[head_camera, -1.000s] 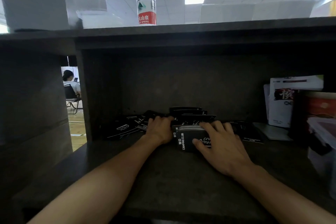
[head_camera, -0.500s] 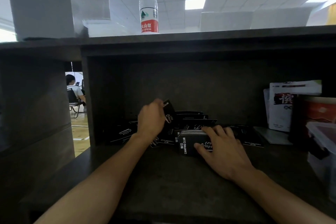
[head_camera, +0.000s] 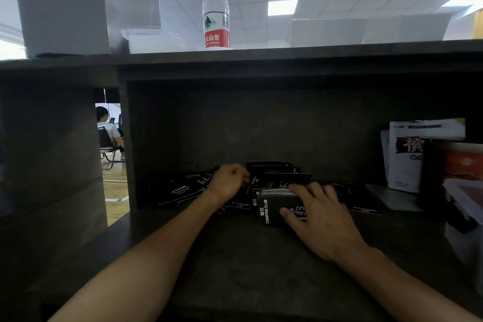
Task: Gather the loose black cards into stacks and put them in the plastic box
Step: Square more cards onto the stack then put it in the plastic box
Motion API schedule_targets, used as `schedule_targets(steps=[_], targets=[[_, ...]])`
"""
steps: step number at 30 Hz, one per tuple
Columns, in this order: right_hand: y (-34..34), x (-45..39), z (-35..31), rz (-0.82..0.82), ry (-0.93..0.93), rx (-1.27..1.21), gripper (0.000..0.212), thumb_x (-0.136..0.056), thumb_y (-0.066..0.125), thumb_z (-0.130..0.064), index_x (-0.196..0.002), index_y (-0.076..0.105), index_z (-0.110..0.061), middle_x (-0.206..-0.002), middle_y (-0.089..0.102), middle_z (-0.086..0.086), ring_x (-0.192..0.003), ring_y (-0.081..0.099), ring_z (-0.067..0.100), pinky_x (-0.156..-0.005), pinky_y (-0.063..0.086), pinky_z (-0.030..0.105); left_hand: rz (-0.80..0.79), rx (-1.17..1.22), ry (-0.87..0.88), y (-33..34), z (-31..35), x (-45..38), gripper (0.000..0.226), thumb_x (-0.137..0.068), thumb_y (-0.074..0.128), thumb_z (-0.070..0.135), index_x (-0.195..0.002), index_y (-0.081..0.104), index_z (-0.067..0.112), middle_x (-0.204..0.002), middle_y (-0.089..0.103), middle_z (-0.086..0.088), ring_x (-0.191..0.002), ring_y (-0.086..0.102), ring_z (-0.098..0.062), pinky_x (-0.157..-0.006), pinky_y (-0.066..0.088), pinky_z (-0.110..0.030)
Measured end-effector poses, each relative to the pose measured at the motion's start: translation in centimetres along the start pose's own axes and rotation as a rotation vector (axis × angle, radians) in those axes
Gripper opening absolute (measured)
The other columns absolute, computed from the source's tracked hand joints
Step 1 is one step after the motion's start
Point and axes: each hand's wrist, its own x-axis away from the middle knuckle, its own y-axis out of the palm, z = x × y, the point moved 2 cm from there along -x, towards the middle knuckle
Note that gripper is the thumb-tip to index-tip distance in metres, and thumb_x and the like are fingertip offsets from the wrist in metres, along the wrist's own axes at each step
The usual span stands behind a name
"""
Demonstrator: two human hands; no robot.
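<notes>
Dark wooden shelf unit [head_camera: 235, 256] fills the view, its deep alcove open toward the viewer; plastic box [head_camera: 464, 217], clear-walled with a lid rim, sits at 3 o'clock on the shelf floor, partly cut by the frame edge; white printed pouch [head_camera: 407, 159] stands just behind it at 2 o'clock; water bottle [head_camera: 216, 10] with red cap and red label stands upright on the top board at 12 o'clock; seated person [head_camera: 108, 133] visible through the gap at 9 o'clock; loose black cards [head_camera: 180, 191], matte black with white lettering, lie scattered and overlapping along the back of the alcove, spreading from 10 o'clock across to 2 o'clock of the hands; gathered stack [head_camera: 274, 208], face card reading CAMPING CLUB, pale card edges showing along its top, sits near centre; right hand [head_camera: 321, 217] lies over the stack's right half, fingers curled over the far edge and thumb pressed on the face, grasping it against the shelf; left hand [head_camera: 227, 183], at 10 o'clock of the stack and just beside it, fingers curled, pinching a single card [head_camera: 257, 180] at its left edge among the loose ones.
</notes>
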Motion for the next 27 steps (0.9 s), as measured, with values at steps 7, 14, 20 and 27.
schedule_targets(steps=[7,14,20,27], targets=[[0.1,0.0,0.1,-0.014,-0.003,-0.005,0.06,-0.093,0.037,-0.066,-0.147,0.029,-0.039,-0.137,0.038,-0.009,-0.129,0.031,0.016,-0.105,0.039,0.044,-0.065,-0.705,-0.038,-1.2,-4.3,-1.8,0.056,-0.092,0.052,0.025,-0.147,0.038,0.028,-0.144,0.049,-0.009,-0.132,0.046,-0.028,-0.109,0.036,-0.037],[0.1,0.0,0.1,-0.005,0.0,-0.004,0.062,-0.093,0.038,-0.066,-0.148,0.028,-0.038,-0.138,0.038,-0.008,-0.129,0.031,0.016,-0.105,0.04,0.043,0.172,-0.811,0.1,-0.1,-1.6,-1.1,0.035,-0.097,0.04,0.039,-0.115,0.067,0.025,-0.119,0.065,-0.009,-0.116,0.05,-0.03,-0.098,0.033,-0.04],[0.0,0.0,0.0,-0.009,0.003,-0.006,0.061,-0.093,0.038,-0.066,-0.148,0.029,-0.038,-0.139,0.038,-0.008,-0.13,0.031,0.016,-0.106,0.039,0.043,-0.03,-0.928,0.031,2.1,-0.5,-0.4,0.05,-0.089,0.049,0.053,-0.132,0.051,0.026,-0.134,0.057,-0.007,-0.126,0.049,-0.029,-0.108,0.029,-0.049],[-0.1,0.1,-0.1,-0.006,0.006,-0.01,0.061,-0.093,0.039,-0.066,-0.147,0.03,-0.038,-0.138,0.039,-0.008,-0.129,0.032,0.016,-0.105,0.04,0.043,-0.02,-0.941,0.104,1.6,0.5,0.5,0.039,-0.093,0.05,0.047,-0.121,0.06,0.022,-0.123,0.061,-0.01,-0.118,0.055,-0.029,-0.106,0.033,-0.047]])
